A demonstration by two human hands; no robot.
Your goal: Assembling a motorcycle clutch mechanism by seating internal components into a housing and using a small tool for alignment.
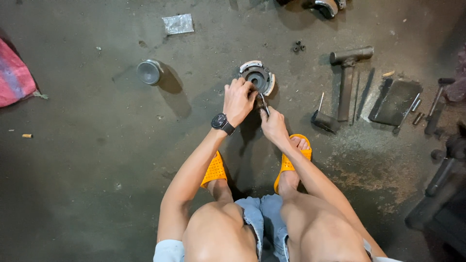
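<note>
Left hand [238, 99]: curled fingers grip the round metal part's [258, 77] near edge.
Right hand [273, 125]: closed on a slim dark tool [264, 104].
Room: bare concrete floor [97, 145] lies open leftward; T-shaped tool [347, 77] crowds the right.

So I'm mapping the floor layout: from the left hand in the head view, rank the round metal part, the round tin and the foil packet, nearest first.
From the left hand:
1. Round metal part, touching its fingers, just above-right.
2. Round tin, off to the left.
3. Foil packet, upper left, farthest.

Squatting low, both arms reach forward between the knees; left hand [239, 99] curls knuckles-up, its grip closed, right hand [273, 125] just beside that grip, fingers pinched shut.
</note>
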